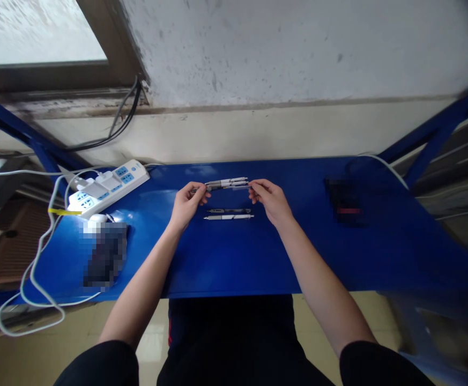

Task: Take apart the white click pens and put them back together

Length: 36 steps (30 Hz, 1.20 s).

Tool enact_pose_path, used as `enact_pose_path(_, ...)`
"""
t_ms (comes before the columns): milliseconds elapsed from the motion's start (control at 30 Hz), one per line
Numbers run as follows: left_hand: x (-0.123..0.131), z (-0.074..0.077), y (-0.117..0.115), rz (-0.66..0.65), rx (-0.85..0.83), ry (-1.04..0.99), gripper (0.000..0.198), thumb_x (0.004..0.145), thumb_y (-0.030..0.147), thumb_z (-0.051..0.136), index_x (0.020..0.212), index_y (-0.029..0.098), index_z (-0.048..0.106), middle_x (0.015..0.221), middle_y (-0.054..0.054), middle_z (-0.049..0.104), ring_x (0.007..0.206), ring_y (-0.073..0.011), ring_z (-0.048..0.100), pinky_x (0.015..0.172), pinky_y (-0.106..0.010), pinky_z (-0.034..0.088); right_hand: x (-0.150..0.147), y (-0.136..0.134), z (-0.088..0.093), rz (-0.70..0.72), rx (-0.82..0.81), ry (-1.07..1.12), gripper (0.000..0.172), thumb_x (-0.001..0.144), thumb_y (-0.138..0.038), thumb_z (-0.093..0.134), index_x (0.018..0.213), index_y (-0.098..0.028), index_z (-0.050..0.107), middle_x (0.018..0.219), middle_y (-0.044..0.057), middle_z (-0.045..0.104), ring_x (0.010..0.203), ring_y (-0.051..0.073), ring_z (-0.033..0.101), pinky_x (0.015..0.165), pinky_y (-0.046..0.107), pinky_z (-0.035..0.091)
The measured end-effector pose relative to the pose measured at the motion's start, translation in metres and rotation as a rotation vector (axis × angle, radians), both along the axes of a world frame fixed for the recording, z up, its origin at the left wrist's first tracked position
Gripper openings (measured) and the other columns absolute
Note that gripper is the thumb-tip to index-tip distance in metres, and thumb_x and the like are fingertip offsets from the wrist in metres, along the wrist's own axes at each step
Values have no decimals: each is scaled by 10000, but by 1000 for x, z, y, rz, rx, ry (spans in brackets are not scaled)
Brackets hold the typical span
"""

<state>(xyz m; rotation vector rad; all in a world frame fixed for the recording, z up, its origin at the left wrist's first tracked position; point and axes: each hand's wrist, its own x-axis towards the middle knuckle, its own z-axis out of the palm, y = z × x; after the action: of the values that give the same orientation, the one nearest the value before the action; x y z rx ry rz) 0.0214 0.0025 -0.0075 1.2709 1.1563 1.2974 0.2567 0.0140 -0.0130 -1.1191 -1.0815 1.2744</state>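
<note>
My left hand (191, 199) is closed, pinching the dark end of a pen (217, 187) just above the blue table. With closed fingertips, my right hand (269, 198) grips a slim clear tube (240, 187) in line with that pen. Whether pen and tube are joined or separate parts, I cannot tell. Right behind them lies a white and grey pen (234, 180), partly hidden. Nearer to me, a dark pen (229, 210) and another white and grey pen (229, 217) lie side by side between my wrists.
On the left of the blue table (229, 262) sits a white power strip (111, 187) with plugs and loose white cables (36, 268). A blurred dark object (107, 254) lies in front of it. Another blurred dark object (344, 201) is at the right. A wall (277, 131) stands behind.
</note>
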Motion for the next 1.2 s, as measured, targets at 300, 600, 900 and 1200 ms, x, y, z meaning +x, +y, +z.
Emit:
enact_pose_path(300,-2,1,0,5,4,-1,252,823,406,639,880,160,632,736,-43,690,581,-102,570,568,-232,441,1,2,-2,-31,3,-1,181,746,-365,697,835,-209,681,710,14,624,625,129,571,507,245,436)
enact_pose_path(600,3,1,-2,-53,-23,27,270,816,421,646,904,166,634,754,-46,698,592,-109,580,581,-238,446,-6,-4,3,134,6,-27,234,735,-415,716,857,-216,705,761,30,657,686,150,603,536,253,451)
enact_pose_path(900,-2,-1,1,-2,14,-1,249,830,403,632,889,162,632,741,-44,691,582,-103,575,560,-233,444,1,0,1,-14,-9,8,167,750,-369,691,808,-212,692,694,17,626,623,132,566,503,244,428)
enact_pose_path(1200,1,1,-1,-37,-7,6,263,824,418,639,897,165,633,748,-44,699,583,-105,584,567,-237,450,-5,-3,2,107,2,9,213,742,-395,712,854,-213,709,757,33,657,668,146,596,529,258,443)
